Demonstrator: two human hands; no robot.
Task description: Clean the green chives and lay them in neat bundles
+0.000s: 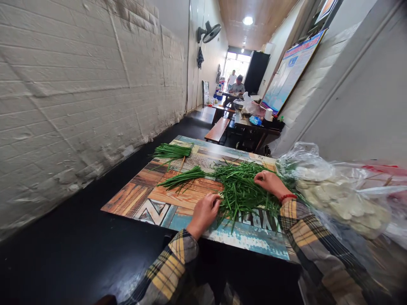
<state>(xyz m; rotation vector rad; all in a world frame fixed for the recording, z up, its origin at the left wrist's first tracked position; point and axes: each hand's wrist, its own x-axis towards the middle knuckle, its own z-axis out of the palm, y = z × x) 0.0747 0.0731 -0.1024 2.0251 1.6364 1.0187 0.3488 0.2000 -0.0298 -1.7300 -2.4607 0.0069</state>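
Observation:
A loose, tangled pile of garlic chives (243,186) lies on the right part of a patterned wood-look table (127,199). My right hand (270,183) is over the pile's right side, thumb and fingers pinched on chives. At the pile's near left edge is my left hand (205,212), its fingers curled closed; what they hold, if anything, is hidden. Left of the pile lies a small aligned bunch of chives (182,177). Another, thicker bunch (171,151) rests at the far left edge. A thin brown stick (182,164) lies between the two bunches.
Clear plastic bags (343,199) with pale, flat pieces inside crowd the table's right side. A bench (218,129) and a cluttered table (251,120) stand beyond. Further back, one person (237,86) sits and another stands. A white brick-pattern wall (79,93) runs along the left.

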